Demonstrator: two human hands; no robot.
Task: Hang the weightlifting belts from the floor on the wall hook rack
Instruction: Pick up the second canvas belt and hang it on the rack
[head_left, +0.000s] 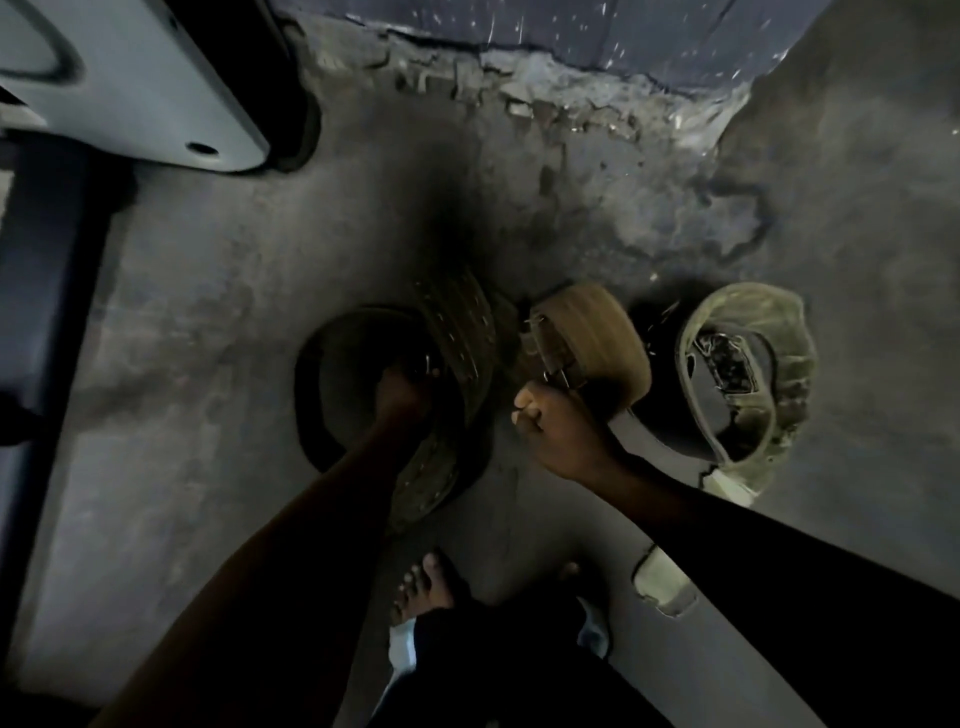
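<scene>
Three coiled weightlifting belts lie on the grey concrete floor. The dark stitched belt (457, 332) stands on edge at the centre-left, and my left hand (402, 389) is closed on it near its buckle. Just right of it is the tan belt (597, 338); my right hand (550, 421) grips its buckle end in a fist. Further right, the worn olive belt (753, 364) lies apart from both hands. No wall hook rack is in view.
A white and black machine base (156, 93) fills the upper left. The cracked foot of a dark wall (519, 88) runs along the top. My bare foot (423, 584) stands below the belts, and a pale sandal (662, 579) lies at the lower right.
</scene>
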